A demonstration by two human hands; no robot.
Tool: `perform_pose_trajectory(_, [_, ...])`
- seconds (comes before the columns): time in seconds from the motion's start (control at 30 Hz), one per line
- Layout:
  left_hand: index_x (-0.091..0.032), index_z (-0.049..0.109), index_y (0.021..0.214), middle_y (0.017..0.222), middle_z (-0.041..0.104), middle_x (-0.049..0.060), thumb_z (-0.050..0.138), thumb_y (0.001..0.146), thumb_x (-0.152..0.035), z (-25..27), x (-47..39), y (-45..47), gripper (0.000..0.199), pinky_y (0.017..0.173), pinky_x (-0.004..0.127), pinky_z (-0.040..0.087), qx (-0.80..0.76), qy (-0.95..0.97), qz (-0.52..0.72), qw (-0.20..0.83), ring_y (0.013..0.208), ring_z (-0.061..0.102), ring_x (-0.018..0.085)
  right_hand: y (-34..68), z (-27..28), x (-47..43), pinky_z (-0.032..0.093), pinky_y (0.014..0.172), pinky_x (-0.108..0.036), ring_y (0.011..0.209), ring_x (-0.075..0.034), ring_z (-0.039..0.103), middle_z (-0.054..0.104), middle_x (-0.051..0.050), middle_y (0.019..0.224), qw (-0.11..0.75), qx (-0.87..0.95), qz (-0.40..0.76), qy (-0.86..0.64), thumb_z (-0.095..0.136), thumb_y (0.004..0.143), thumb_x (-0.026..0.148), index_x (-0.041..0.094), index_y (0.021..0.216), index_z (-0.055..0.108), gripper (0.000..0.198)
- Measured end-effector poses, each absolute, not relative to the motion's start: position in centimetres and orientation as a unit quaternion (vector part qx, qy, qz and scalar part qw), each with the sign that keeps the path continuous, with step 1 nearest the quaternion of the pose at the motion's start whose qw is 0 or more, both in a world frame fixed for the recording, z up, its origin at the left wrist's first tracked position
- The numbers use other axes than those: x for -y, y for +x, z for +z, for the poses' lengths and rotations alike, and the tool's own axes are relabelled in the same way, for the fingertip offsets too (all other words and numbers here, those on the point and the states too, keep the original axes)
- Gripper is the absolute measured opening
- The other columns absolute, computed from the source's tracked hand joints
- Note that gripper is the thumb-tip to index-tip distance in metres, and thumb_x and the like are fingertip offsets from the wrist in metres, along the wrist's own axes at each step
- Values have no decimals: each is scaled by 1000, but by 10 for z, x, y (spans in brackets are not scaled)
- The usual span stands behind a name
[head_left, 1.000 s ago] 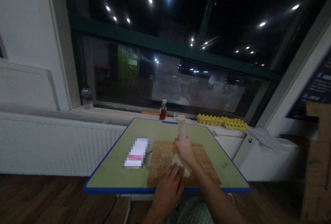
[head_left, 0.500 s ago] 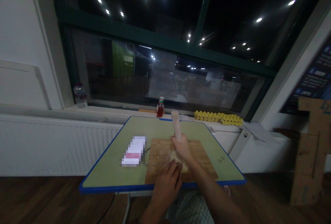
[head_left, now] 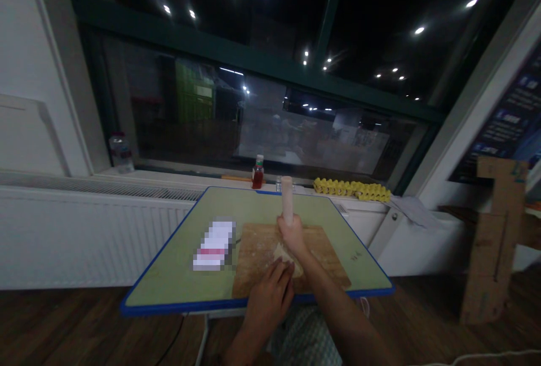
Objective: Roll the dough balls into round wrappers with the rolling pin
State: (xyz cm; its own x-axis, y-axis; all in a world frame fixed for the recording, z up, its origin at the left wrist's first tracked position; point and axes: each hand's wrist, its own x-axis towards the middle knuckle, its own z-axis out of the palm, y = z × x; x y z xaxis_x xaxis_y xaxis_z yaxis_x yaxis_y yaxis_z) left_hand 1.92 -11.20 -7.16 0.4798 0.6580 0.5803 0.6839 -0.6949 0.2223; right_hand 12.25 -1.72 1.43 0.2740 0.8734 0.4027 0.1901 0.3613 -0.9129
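Observation:
A wooden cutting board [head_left: 253, 253] dusted with flour lies at the near side of the green table. On it is a flat, pale piece of dough [head_left: 279, 251], partly covered by my hands and forearm. My right hand [head_left: 292, 235] is wrapped round the near end of a light wooden rolling pin [head_left: 287, 199], which points away towards the window, beyond the dough. Nearer to me, my left hand [head_left: 274, 287] lies over the near left part of the dough, its fingers stretched forward and touching it. My left thumb is hard to make out.
A phone with a blurred screen [head_left: 215, 245] rests left of the board on the blue-edged table [head_left: 169, 281]. Along the window sill stand a red-liquid bottle [head_left: 257, 173], a yellow crinkled strip [head_left: 350, 189] and a plastic bottle [head_left: 120, 153]. Cardboard [head_left: 490, 253] leans at the right.
The view has shifted slightly, so everything sits a little further left. The rolling pin has swung to point straighter ahead in my right hand. My left hand stays on the dough.

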Motion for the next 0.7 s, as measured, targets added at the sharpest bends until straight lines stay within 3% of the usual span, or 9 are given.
perform_pose_trajectory(0.1, [-20, 57, 125, 120, 64, 6, 43, 91, -17, -73, 111, 19, 36, 96, 39, 53, 387, -858, -337, 17, 120, 55, 23, 122, 17, 15, 22, 38, -20, 41, -6, 30, 32, 9, 42, 620, 547, 280, -488, 56, 63, 37, 24, 52, 36, 26])
perform_pose_trajectory(0.27, [-22, 58, 124, 121, 64, 6, 44, 91, -18, -73, 113, 19, 37, 95, 38, 53, 391, -856, -337, 0, 120, 56, 24, 134, 31, 2, 22, 37, -20, 38, -6, 27, 31, 11, 42, 690, 488, 294, -446, 56, 65, 38, 25, 55, 33, 28])
perform_pose_trajectory(0.5, [-22, 58, 122, 130, 58, 6, 47, 88, -17, -38, 103, 14, 36, 102, 37, 47, 417, -821, -380, -90, 118, 55, 20, 165, 25, -6, 21, 35, -18, 35, -5, 27, 31, 13, 43, 740, 398, 313, -442, 63, 62, 46, 25, 63, 36, 34])
perform_pose_trajectory(0.57, [-20, 58, 122, 126, 59, 7, 47, 89, -19, -26, 89, 13, 35, 102, 39, 45, 449, -808, -373, -85, 117, 55, 21, 171, 22, -3, 20, 35, -18, 35, -4, 25, 30, 14, 44, 759, 371, 328, -422, 64, 62, 47, 25, 64, 35, 37])
perform_pose_trajectory(0.7, [-16, 66, 105, 113, 65, 10, 50, 87, -23, -16, 58, 15, 25, 102, 42, 41, 485, -818, -299, -76, 113, 56, 24, 176, 17, 2, 20, 35, -18, 36, -4, 25, 30, 14, 45, 760, 358, 341, -421, 63, 64, 46, 25, 64, 34, 36])
